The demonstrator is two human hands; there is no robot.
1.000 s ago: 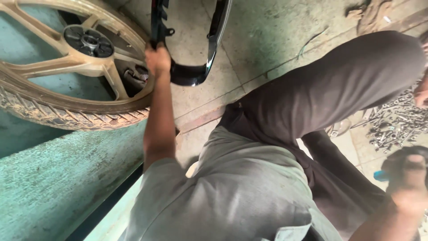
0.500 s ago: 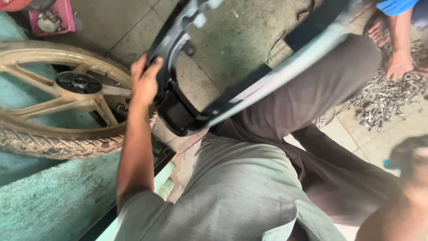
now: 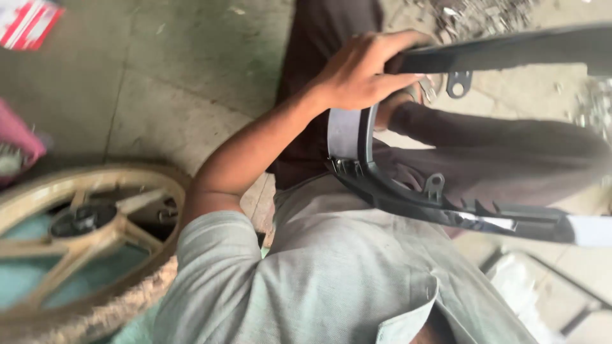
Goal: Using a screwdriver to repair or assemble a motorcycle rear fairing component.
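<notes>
One hand is all we have on the job: our left hand [image 3: 363, 70] is wrapped over the upper arm of the black guard [image 3: 408, 197], fingers [image 3: 389, 48] curled shut around it and thumb tucked on the near side. We hold that U-shaped guard in the air over our lap, its bend just above the grey shirt [image 3: 319, 280], its two arms running off to the right across the dark trousers [image 3: 510, 153]. A small mounting tab [image 3: 458, 83] hangs from the upper arm, and another sits on the lower one. Our right hand is out of view, so we cannot tell whether it is open or closed. The tan wheel [image 3: 83, 255] lies well apart at lower left on the concrete floor [image 3: 178, 76], a red and white packet [image 3: 25, 22] sits in the top left corner, and scrap metal [image 3: 472, 13] is scattered at the top. By our reading, we are at the lifting and carrying step, with the guard free of everything else. The next move calls for a steady grip and probably a second hand on the lower arm, since a long, springy piece held at one end can twist or catch on the knees.
</notes>
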